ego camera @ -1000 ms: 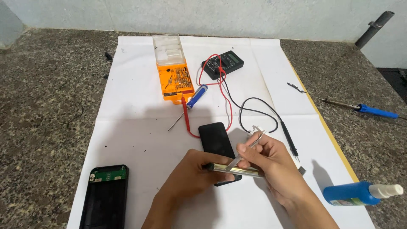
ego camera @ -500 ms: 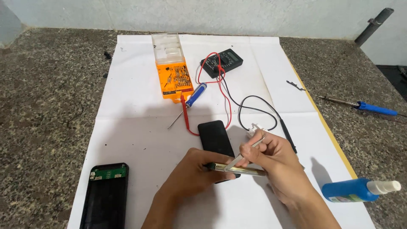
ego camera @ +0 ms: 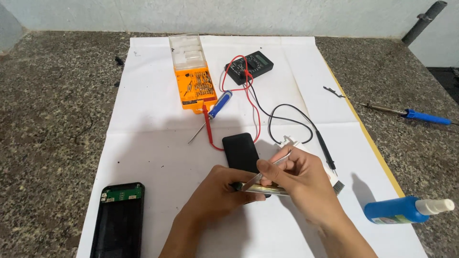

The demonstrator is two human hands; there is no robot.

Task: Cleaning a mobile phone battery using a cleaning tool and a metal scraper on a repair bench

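Both hands work over a white paper sheet (ego camera: 158, 138) spread on a speckled granite counter (ego camera: 52, 95). The left hand (ego camera: 217, 193) is closed around the near end of a flat black rectangular device (ego camera: 240, 152), with a thin silvery plate (ego camera: 265, 189) held along its lower edge; the device lies just left of centre on the sheet, its far end flat on the paper. The right hand (ego camera: 301, 184) pinches a pair of slim metal tweezers (ego camera: 270, 168) between thumb and fingers, tips angled down to the silvery plate near the left thumb.

Beyond the hands lie a red probe lead (ego camera: 210, 129), a blue-handled screwdriver (ego camera: 219, 106), an orange bit case with a clear lid (ego camera: 192, 76) and a black digital multimeter (ego camera: 249, 67) with red and black cables. An open black power-bank shell with a green circuit board (ego camera: 118, 217) lies at the lower left. A blue bottle with a white nozzle (ego camera: 401, 211) lies on its side at the right edge, and a blue-handled soldering iron (ego camera: 411, 113) rests on the bare counter.
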